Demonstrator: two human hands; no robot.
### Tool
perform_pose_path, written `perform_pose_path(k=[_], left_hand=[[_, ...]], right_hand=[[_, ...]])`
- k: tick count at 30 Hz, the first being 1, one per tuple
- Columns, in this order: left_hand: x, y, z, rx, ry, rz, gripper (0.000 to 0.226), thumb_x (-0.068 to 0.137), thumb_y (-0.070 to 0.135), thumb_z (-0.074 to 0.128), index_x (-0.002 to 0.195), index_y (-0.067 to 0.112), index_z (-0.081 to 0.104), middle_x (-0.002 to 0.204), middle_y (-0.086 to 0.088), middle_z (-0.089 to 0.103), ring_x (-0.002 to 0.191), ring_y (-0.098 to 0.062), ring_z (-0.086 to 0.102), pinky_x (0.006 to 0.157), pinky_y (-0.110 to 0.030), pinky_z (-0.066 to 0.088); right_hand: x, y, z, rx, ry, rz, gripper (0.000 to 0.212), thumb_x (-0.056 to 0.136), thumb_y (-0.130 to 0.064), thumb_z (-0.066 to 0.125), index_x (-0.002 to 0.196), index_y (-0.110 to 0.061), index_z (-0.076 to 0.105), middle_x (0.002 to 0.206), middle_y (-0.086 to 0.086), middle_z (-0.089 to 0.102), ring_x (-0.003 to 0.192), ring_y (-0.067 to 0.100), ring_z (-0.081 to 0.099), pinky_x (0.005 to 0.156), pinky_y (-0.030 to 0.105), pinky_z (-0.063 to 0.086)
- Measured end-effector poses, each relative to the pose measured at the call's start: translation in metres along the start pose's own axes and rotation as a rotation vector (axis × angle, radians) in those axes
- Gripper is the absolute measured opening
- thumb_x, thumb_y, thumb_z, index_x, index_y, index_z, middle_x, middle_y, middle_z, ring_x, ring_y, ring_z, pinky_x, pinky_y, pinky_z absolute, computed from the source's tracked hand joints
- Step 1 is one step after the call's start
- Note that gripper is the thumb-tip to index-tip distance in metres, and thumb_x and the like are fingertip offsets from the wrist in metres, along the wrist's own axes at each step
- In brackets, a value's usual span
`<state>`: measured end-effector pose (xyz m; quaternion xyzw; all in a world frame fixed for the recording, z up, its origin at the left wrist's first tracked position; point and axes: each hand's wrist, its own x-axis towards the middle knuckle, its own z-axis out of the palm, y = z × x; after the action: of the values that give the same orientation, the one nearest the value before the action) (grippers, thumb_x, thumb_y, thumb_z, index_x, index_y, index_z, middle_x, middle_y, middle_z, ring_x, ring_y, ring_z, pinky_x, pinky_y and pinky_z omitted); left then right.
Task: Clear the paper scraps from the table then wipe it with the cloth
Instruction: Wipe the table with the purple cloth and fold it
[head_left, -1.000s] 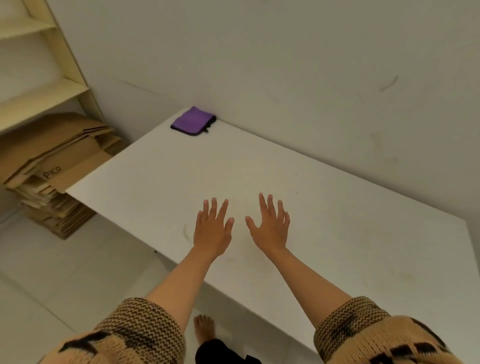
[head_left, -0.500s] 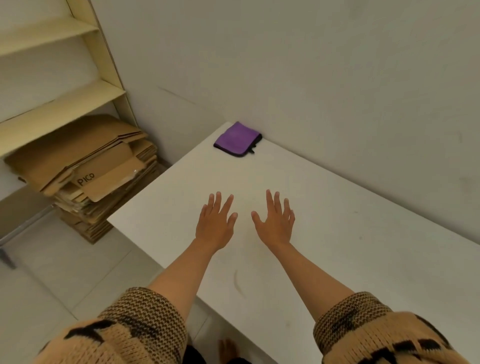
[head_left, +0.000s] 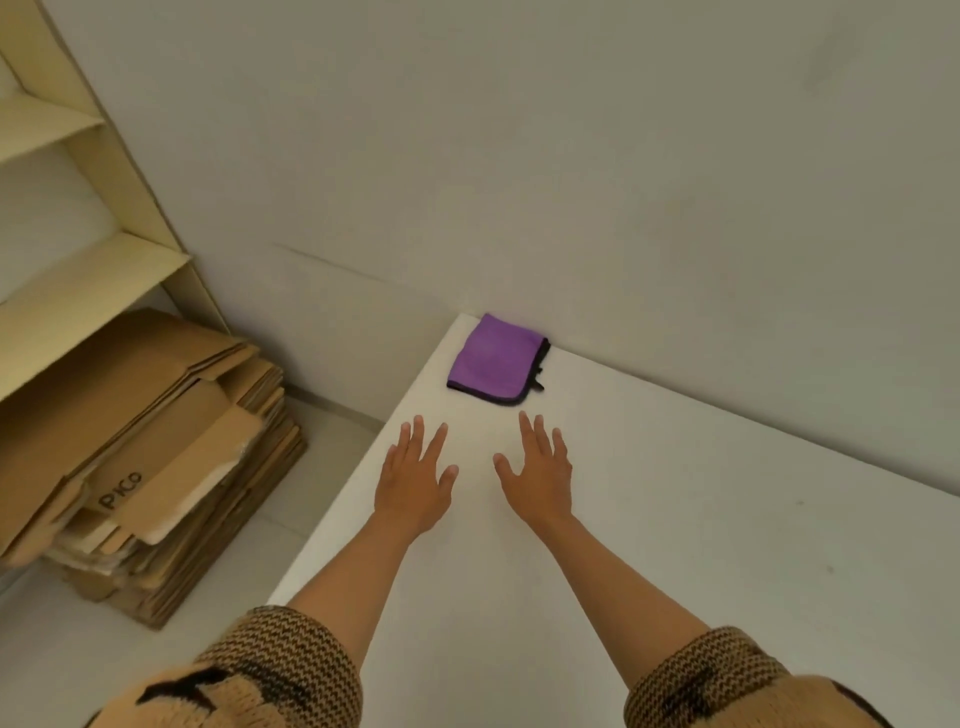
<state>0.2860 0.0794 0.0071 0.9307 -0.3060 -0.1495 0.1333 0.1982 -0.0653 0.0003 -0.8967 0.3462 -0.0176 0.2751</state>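
Note:
A folded purple cloth (head_left: 493, 360) with a dark edge lies flat at the far left corner of the white table (head_left: 727, 519), against the wall. My left hand (head_left: 415, 478) and my right hand (head_left: 537, 470) hover side by side over the tabletop just short of the cloth, palms down, fingers spread, holding nothing. The right fingertips are the nearer ones, a little below the cloth's front edge. I see no paper scraps on the visible tabletop.
A stack of flattened cardboard boxes (head_left: 156, 457) sits on the floor left of the table. Cream shelves (head_left: 78, 270) stand above it. The wall (head_left: 623, 182) runs along the table's far edge.
Both hands have moved forward towards the far left corner and now sit close to the cloth. The view has swung left, and the cloth appears nearer and more central.

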Motion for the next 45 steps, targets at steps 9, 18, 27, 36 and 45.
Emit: perform_pose_path(k=[9, 18, 27, 36, 45], left_hand=[[0.096, -0.041, 0.003, -0.092, -0.053, 0.086, 0.063, 0.098, 0.042, 0.035, 0.149, 0.027, 0.000, 0.156, 0.000, -0.016, 0.144, -0.019, -0.014, 0.116, -0.035, 0.004], [0.129, -0.067, 0.027, -0.213, 0.006, 0.141, 0.054, 0.098, 0.037, 0.034, 0.148, 0.028, 0.014, 0.157, 0.008, 0.001, 0.145, -0.013, 0.001, 0.114, -0.029, 0.010], [0.130, -0.061, 0.031, -0.250, 0.231, 0.172, 0.053, 0.091, 0.038, 0.031, 0.137, 0.015, 0.043, 0.143, -0.001, 0.043, 0.136, -0.019, 0.031, 0.106, -0.028, 0.017], [0.125, -0.020, 0.016, -0.841, 0.059, -0.070, 0.022, 0.098, 0.034, 0.040, 0.109, 0.022, 0.056, 0.105, 0.000, 0.060, 0.095, -0.017, 0.059, 0.080, -0.026, 0.046], [0.101, -0.034, 0.032, -0.556, 0.203, 0.034, 0.026, 0.099, 0.023, 0.038, 0.113, 0.020, 0.060, 0.111, 0.004, 0.060, 0.103, -0.006, 0.040, 0.087, -0.020, 0.033]], right_hand=[[0.106, -0.037, 0.032, 0.054, 0.105, 0.009, 0.064, 0.097, -0.039, 0.040, 0.149, -0.027, 0.005, 0.158, 0.001, 0.006, 0.145, 0.023, -0.002, 0.116, 0.038, 0.008], [0.176, -0.036, 0.058, 0.015, 0.107, 0.087, 0.083, 0.091, -0.051, 0.047, 0.149, -0.013, 0.002, 0.158, 0.005, 0.007, 0.145, 0.023, 0.005, 0.116, 0.037, 0.010], [0.146, -0.021, 0.063, -0.054, 0.373, -0.067, 0.027, 0.089, -0.021, 0.058, 0.112, -0.008, 0.061, 0.114, 0.010, 0.059, 0.105, 0.031, 0.051, 0.089, 0.037, 0.038], [0.060, -0.005, 0.062, 0.140, 0.337, -0.074, 0.036, 0.091, -0.033, 0.035, 0.106, -0.012, 0.059, 0.099, 0.004, 0.062, 0.089, 0.026, 0.055, 0.076, 0.030, 0.038], [0.010, -0.016, 0.092, -0.125, 0.232, -0.324, 0.032, 0.084, -0.040, 0.051, 0.106, -0.019, 0.061, 0.137, 0.005, 0.051, 0.133, 0.025, 0.039, 0.115, 0.046, 0.017]])
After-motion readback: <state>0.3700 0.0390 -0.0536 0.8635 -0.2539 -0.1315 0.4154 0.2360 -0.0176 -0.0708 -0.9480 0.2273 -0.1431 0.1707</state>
